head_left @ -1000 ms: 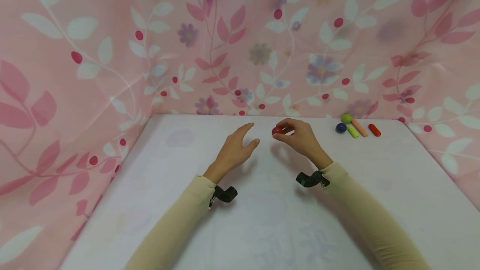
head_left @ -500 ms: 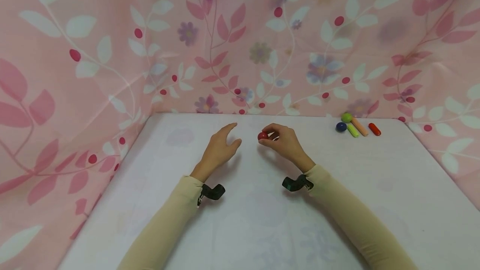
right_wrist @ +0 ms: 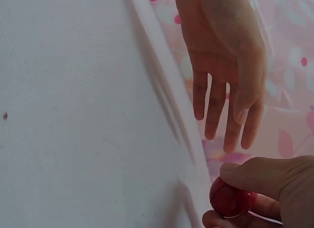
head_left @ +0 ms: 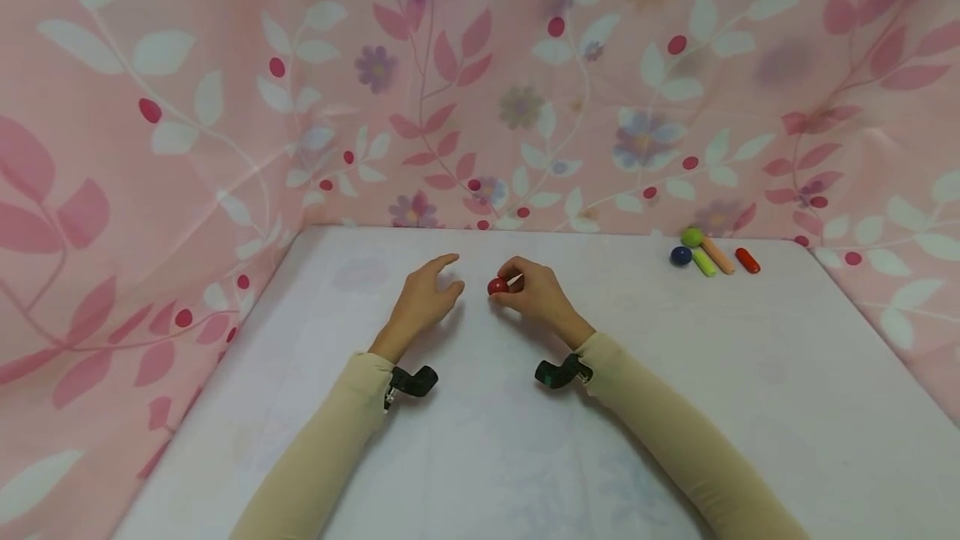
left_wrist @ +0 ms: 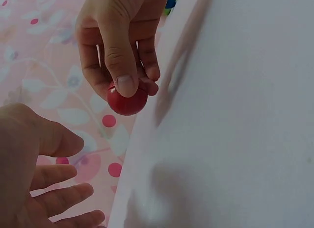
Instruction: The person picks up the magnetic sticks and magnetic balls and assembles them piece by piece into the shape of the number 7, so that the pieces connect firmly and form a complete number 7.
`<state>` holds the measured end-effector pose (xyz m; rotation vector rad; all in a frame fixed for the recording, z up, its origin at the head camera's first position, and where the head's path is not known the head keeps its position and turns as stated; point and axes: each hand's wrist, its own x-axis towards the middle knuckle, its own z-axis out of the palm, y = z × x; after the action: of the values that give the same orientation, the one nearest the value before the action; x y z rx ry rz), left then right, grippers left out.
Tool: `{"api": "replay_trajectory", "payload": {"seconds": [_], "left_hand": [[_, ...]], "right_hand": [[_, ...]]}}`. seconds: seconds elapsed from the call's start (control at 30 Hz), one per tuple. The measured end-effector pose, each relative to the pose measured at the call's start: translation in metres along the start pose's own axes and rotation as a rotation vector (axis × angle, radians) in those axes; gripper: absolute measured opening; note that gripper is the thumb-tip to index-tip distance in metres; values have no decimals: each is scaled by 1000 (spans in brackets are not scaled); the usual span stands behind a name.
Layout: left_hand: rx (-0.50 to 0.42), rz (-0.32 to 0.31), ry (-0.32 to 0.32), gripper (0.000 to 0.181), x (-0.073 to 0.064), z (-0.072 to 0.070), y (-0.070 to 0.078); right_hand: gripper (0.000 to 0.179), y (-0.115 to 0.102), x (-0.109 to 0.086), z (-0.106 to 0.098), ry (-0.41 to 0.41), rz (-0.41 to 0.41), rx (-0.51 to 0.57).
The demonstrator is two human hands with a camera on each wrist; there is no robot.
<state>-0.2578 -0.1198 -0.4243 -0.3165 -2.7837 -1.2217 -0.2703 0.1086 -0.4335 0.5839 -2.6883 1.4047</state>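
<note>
A small, shiny red ball [head_left: 497, 286] is pinched between the thumb and fingers of my right hand [head_left: 538, 297], above the middle of the white table. In the left wrist view the thumb lies across the top of the red ball [left_wrist: 127, 99]. A thin seam line crosses the red ball [right_wrist: 229, 197] in the right wrist view. To the left, my left hand [head_left: 423, 300] is held with its fingers extended and the thumb apart, holding nothing. A small gap separates its fingertips from the ball.
At the back right of the white table [head_left: 660, 407] lie a green lime-like piece [head_left: 692, 237], a dark blue ball [head_left: 681, 256], a light green stick [head_left: 703, 262], an orange stick [head_left: 717, 256] and a red capsule-shaped piece [head_left: 747, 260]. Pink floral cloth [head_left: 465, 90] hangs behind.
Both hands have moved left and slightly nearer to me, the right one carrying the red ball along. The gap between the hands is slightly smaller. The pieces at back right stay put.
</note>
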Motion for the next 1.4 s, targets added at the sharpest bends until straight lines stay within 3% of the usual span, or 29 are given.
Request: {"api": "replay_trajectory", "payload": {"seconds": [0.37,0.63,0.77,0.97,1.13,1.4], "left_hand": [[-40,55,-43,47,2,6,-7],[-59,94,-48,43,1,14,-3],[-56,102,-61,44,1,13,0],[-50,169,-117,46,2,10,4],[-41,237,-187,43,5,13,3],[-90,235,-231,44,15,31,5]], "right_hand": [[29,1,1,12,8,-4,-33],[32,3,0,13,6,18,-61],[39,2,-4,1,9,-19,-64],[35,3,-16,-33,90,-100,-46],[27,12,-26,-51,131,-80,-52],[16,24,-36,-66,147,-64,-78]]}}
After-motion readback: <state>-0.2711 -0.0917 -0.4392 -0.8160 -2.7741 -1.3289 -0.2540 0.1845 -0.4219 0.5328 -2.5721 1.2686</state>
